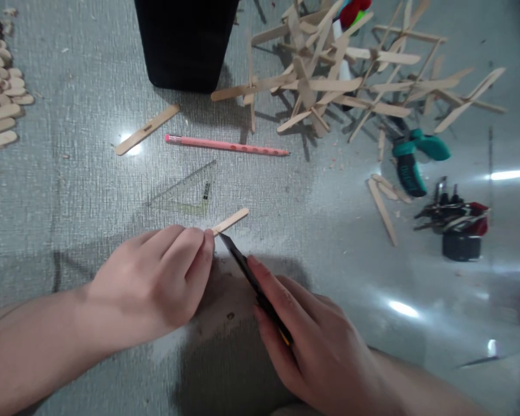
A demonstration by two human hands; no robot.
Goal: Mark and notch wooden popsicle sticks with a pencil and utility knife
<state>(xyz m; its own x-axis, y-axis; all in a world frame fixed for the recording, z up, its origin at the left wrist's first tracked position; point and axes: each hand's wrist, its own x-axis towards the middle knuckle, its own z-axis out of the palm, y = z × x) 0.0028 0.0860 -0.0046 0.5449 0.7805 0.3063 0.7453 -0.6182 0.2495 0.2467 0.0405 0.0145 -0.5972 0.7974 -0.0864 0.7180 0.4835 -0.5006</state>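
My left hand (156, 274) is closed round the near end of a wooden popsicle stick (233, 221); the rest of the stick pokes out to the upper right. In my right hand (307, 329) is a black utility knife (253, 278) with a bit of yellow near its rear. The blade tip meets the stick, or lies just beside it, close to my left fingertips. Just beyond the stick lies a clear set square (186, 202). A pink pencil (229, 145) rests farther up, beside a popsicle stick with a slot cut in it (149, 128).
A black container (186, 46) stands at the top. Joined popsicle-stick pieces (325, 84) crowd the upper right. Teal-handled pliers (411, 156), loose sticks (382, 211) and a cluster of small dark and red tools (455, 214) lie right. Stacked sticks (0, 86) fill the left edge.
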